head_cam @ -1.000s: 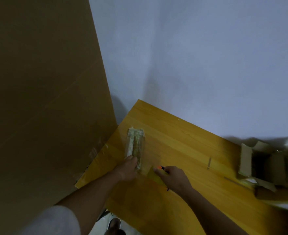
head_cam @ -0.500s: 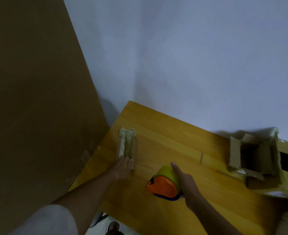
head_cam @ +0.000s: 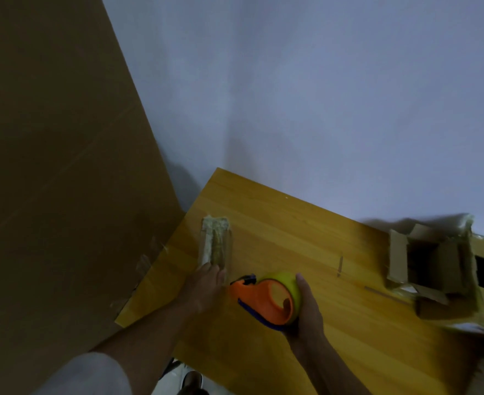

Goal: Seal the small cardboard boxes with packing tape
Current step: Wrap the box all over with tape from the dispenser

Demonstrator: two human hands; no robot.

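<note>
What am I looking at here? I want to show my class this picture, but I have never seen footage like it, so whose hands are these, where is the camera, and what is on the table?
There is no machine here. A person wears a camera on the head, so this view looks forward and down at their own two hands. They work at a wooden table against a pale wall. The right hand grips an orange tape dispenser loaded with a yellowish roll. The left hand rests its fingers on the near end of a small, narrow box wrapped in tape. At the far right stands an open cardboard box with its flaps up. A large brown cardboard sheet leans at the left.
</note>
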